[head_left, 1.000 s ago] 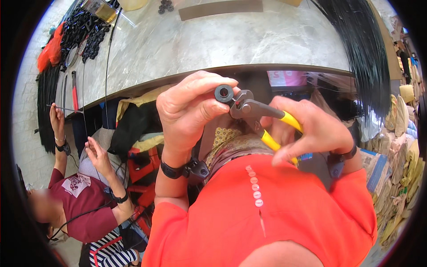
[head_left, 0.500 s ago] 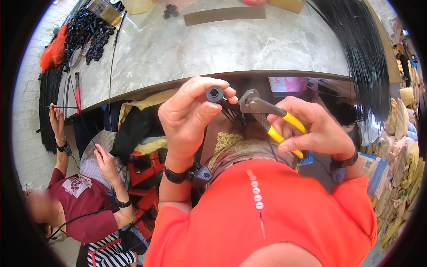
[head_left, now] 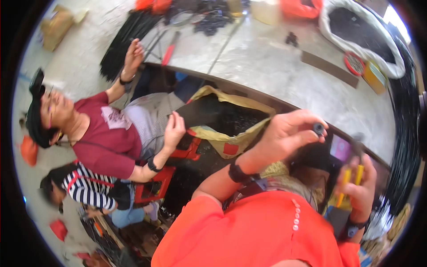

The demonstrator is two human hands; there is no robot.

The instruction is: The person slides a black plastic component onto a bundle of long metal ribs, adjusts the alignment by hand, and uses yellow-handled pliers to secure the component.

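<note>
Between the thumb and fingers of my left hand (head_left: 289, 138) is a small black round piece (head_left: 318, 129) with a hole in its end. It is held just off the table's near edge. My right hand (head_left: 362, 189), lower and to the right, is closed around the yellow handles of a pair of pliers (head_left: 358, 174). Their dark metal head points up toward the table and is smeared by motion. The pliers and the black piece are apart.
Ahead stretches a grey table (head_left: 267, 58) with a flat brown strip (head_left: 329, 69), a red round tub (head_left: 354, 63) and a white sack (head_left: 327, 18) of dark bits. Long black strands (head_left: 404, 124) hang at right. An open yellow sack (head_left: 240, 144) and a co-worker in maroon (head_left: 104, 133) are at left.
The view has swung left, so my hands now sit farther right in it. The pliers' head has moved away from the black piece. My left hand still holds that piece.
</note>
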